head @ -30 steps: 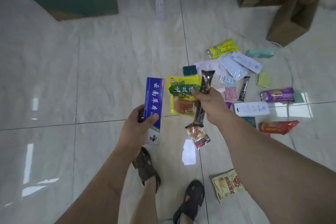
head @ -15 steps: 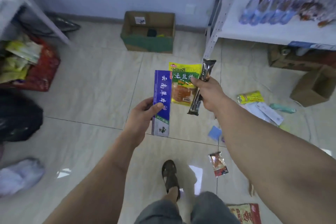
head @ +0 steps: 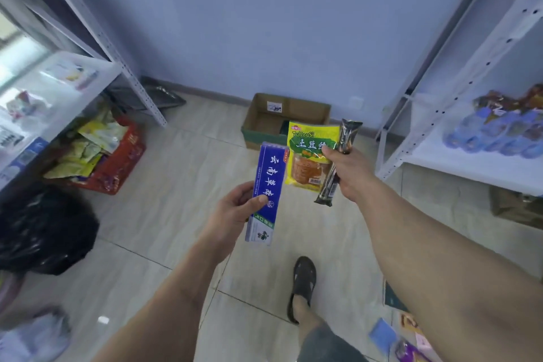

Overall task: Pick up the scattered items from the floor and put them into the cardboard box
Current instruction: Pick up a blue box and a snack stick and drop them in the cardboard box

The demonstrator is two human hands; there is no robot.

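Evidently the view has lifted off the pile of scattered goods, which filled the floor a second ago, and now faces the far wall, where the cardboard box (head: pixel 266 123) stands open against the skirting between the left shelf unit (head: pixel 97 35) and the right shelf unit (head: pixel 458 73). The box has grown larger in view over the last half second, which suggests the person is walking towards it; one sandalled foot (head: pixel 304 282) is planted forward on the tiled floor (head: pixel 176 185). The left hand (head: pixel 232 211) grips a long blue carton (head: pixel 267 194), thumb across its face and fingers behind, the carton held roughly upright. The right hand (head: pixel 349 167) is closed on two things at once: a yellow snack packet (head: pixel 308 156) pinched near its upper right, and a dark slim wrapper (head: pixel 340 156) running through the fist. Both holds look the same as in the earlier frames. All three goods are in the air, well short of the box, the packet overlapping its near wall only by line of sight. A dark object lies inside the box, too small to identify. Judged from this, the pick-up stage for this load is complete and the carry is in progress; the release into the box is not yet done. Several items remain on the floor at lower right (head: pixel 411 341), so further trips appear necessary. A red basket of packets (head: pixel 117 173) and a black bag (head: pixel 44 229) sit at left, apart from the route.
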